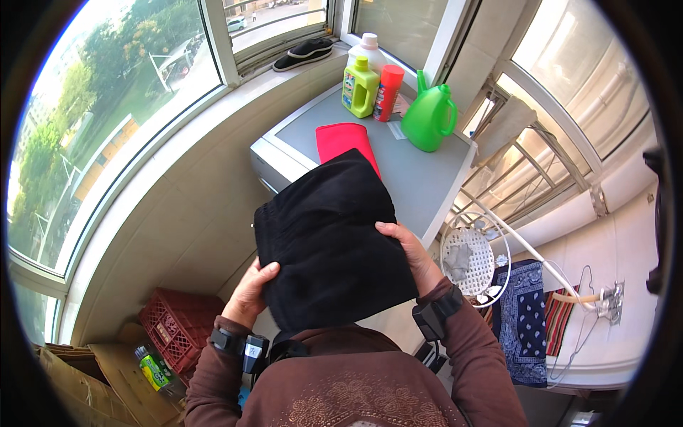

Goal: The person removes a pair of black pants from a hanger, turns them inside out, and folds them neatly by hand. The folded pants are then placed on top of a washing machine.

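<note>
Both hands hold a folded black cloth garment point(331, 245) in front of the chest. My left hand point(252, 291) grips its lower left edge, thumb on top and fingers hidden beneath. On the right edge, my right hand point(408, 251) holds it the same way. Beyond the garment, a folded red cloth point(347, 141) lies on the grey top of a white cabinet or appliance point(421, 181); the black garment hides part of the red cloth from this view.
A yellow-green bottle point(360, 88), a white jug point(368, 50), a red spray can point(388, 93) and a green watering can point(431, 117) stand at the far end. Black shoes point(303, 54) rest on the sill. A red crate point(179, 331) and cardboard point(122, 379) lie lower left; a white rack point(469, 256) stands right.
</note>
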Available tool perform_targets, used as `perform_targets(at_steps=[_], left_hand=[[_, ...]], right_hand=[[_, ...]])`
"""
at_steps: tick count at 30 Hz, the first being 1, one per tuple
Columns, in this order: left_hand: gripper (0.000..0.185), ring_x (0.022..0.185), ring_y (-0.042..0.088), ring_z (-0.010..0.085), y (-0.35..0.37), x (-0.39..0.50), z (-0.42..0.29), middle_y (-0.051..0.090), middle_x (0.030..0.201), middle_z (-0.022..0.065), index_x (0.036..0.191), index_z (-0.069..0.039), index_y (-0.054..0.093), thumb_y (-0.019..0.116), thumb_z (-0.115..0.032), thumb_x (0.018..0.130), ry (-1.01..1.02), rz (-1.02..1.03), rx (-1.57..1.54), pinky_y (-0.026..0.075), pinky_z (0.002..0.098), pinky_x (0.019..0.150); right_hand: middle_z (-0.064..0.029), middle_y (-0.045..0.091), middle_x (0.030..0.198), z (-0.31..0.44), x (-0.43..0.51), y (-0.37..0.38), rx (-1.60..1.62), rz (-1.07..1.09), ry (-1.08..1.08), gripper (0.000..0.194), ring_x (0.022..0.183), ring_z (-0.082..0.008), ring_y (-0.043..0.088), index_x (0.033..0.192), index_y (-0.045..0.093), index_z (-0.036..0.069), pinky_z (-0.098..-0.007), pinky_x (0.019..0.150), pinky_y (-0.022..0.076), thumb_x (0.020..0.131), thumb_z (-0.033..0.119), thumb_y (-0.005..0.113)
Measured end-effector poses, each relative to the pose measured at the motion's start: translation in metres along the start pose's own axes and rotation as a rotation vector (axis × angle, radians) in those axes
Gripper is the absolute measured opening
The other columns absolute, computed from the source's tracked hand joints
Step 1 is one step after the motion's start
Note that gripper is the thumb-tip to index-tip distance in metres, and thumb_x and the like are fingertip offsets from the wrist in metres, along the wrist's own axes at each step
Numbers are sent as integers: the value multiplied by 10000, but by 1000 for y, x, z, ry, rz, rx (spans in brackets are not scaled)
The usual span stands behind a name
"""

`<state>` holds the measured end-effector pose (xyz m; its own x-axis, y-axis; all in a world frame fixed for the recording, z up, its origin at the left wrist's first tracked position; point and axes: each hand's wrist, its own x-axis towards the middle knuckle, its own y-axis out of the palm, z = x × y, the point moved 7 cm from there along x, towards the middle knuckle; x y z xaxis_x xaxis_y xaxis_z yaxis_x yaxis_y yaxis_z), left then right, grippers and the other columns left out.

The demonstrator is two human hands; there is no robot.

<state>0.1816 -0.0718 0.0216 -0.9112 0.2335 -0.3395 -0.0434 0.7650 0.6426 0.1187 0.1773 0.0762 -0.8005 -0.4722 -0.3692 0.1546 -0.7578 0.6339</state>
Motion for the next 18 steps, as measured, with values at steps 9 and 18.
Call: perform_targets(at_steps=[9, 18], left_hand=[[420, 891, 669, 198, -34, -18, -102, 648, 1089, 91, 1263, -53, 499, 598, -84, 856, 155, -326, -18, 569, 335, 794], [232, 829, 642, 171, -89, 16, -162, 646, 914, 29, 1016, -90, 575, 656, -215, 838, 213, -339, 40, 535, 321, 786]], right_hand=[[-90, 655, 1101, 13, 92, -45, -299, -84, -154, 349, 945, -180, 651, 1205, 546, 36, -330, 810, 541, 919, 222, 617], [-126, 663, 1075, 48, 173, -133, -545, -572, 120, 717, 986, -233, 635, 1164, 598, -17, -325, 837, 511, 784, 581, 702]])
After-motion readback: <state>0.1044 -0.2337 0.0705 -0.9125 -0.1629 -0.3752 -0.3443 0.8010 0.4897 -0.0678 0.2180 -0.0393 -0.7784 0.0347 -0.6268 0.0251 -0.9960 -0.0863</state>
